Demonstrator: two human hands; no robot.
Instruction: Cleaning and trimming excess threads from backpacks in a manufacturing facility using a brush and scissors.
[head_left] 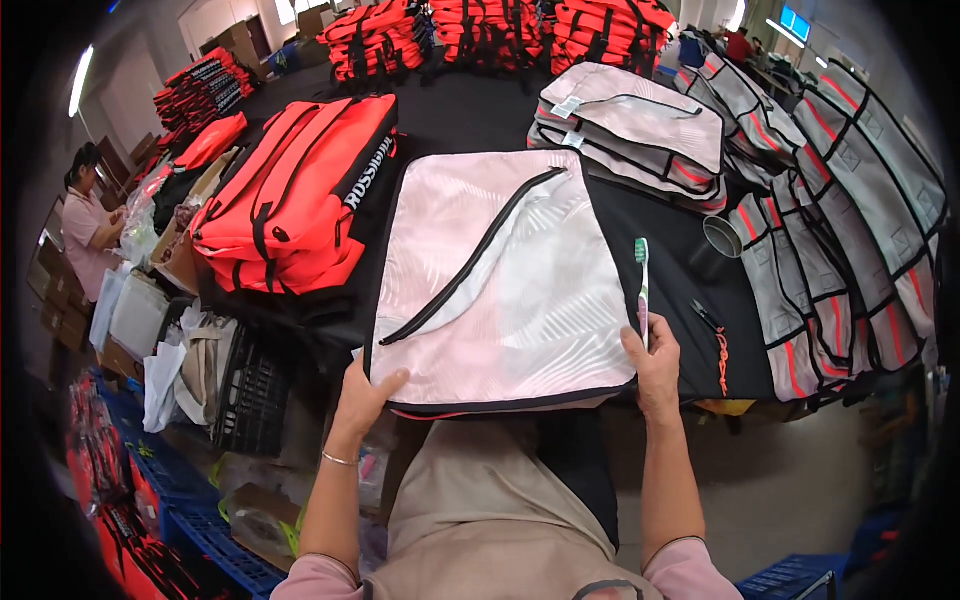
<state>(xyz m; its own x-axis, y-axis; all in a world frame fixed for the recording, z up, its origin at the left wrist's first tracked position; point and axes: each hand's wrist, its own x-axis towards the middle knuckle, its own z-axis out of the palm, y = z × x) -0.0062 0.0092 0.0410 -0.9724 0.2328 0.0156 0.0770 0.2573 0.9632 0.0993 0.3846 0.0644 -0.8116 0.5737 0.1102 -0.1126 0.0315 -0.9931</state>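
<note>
A flat pink and pale grey fabric bag [540, 320] with a leaf pattern, black edging and a curved black zip lies before me at the table's near edge. My left hand [365, 395] grips its lower left corner, thumb on top and fingers hidden beneath. At the lower right edge my right hand [655, 370] is closed on the bag, also holding a toothbrush [643, 280] upright, its green bristles above the fingers. To the right of that hand lie small black-handled snippers [706, 316] with an orange cord [722, 365].
Similar bags [630, 120] are stacked at the back right; grey bag pieces [850, 200] hang over the right side. A dark cup [718, 245] lies near them. Orange-red backpacks [300, 195] sit left, with more piles [490, 35] behind. A black crate [250, 390] stands left below; a person [90, 220] is far left.
</note>
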